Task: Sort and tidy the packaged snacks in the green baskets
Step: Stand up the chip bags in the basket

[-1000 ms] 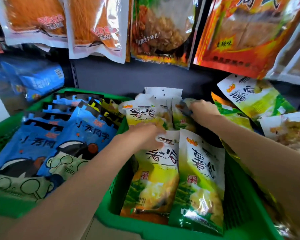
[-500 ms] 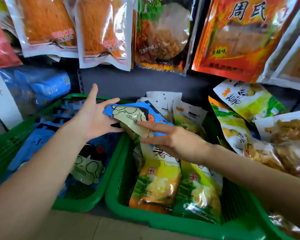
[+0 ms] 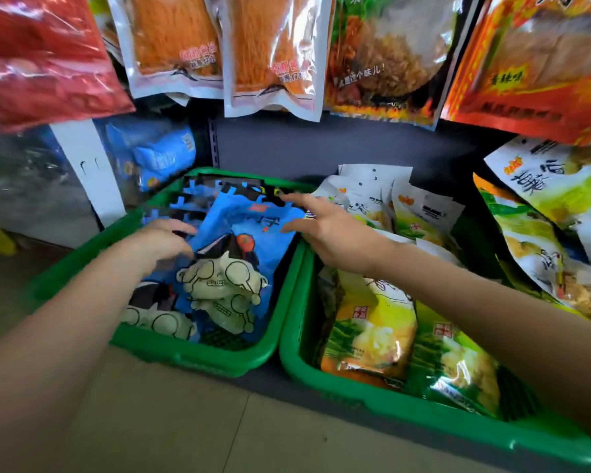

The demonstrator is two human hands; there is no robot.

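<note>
Two green baskets stand side by side. The left basket [image 3: 198,356] holds blue snack packets with a cartoon face. The top blue packet [image 3: 243,227] lies tilted on the pile. My left hand [image 3: 161,238] is blurred and grips that packet's left edge between thumb and fingers. My right hand [image 3: 325,230] hovers over the rim between the baskets with its fingers spread straight, fingertips at the packet's right side. The right basket [image 3: 406,407] holds yellow-green snack packets [image 3: 372,329], some upright at the back.
Large orange and red snack bags [image 3: 273,56] hang from above, just over the baskets. More yellow-green packets [image 3: 539,206] are piled to the right of the right basket. Blue bags [image 3: 157,155] sit behind the left basket. Tiled floor lies in front.
The blue packet, held between both hands over the right basket, now lies on the left basket's pile. My right hand has let go of it and spread open. The view shifted left.
</note>
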